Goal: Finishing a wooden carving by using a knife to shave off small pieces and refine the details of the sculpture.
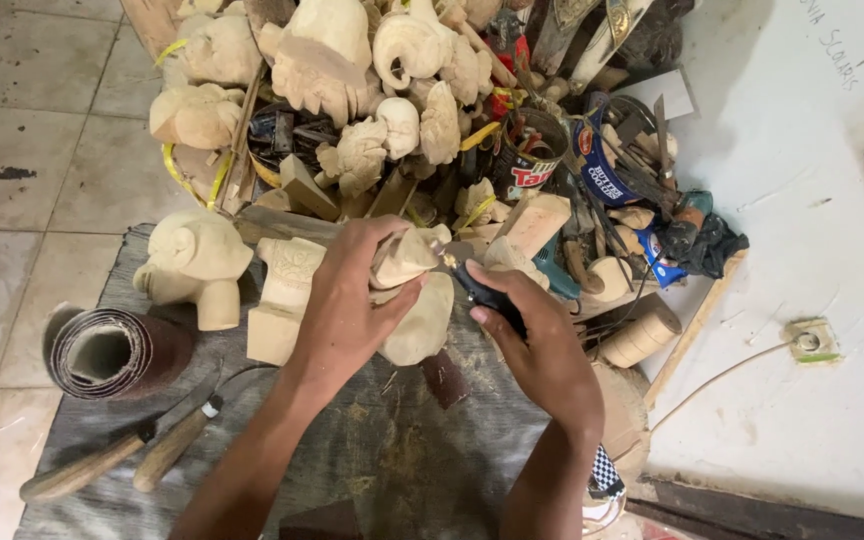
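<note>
From the head camera: left hand clamps a pale wood carving on the grey cloth. Right hand grips a black rotary tool, tip at the carving, just right of the elephant figure.

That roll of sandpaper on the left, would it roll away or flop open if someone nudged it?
The sandpaper roll lies on its side on the grey mat, so a nudge would probably set it rolling, though the rough mat may slow it. Its coils look loosely wound, so it may spring open a little. With its hollow core, it is likely light.
</note>
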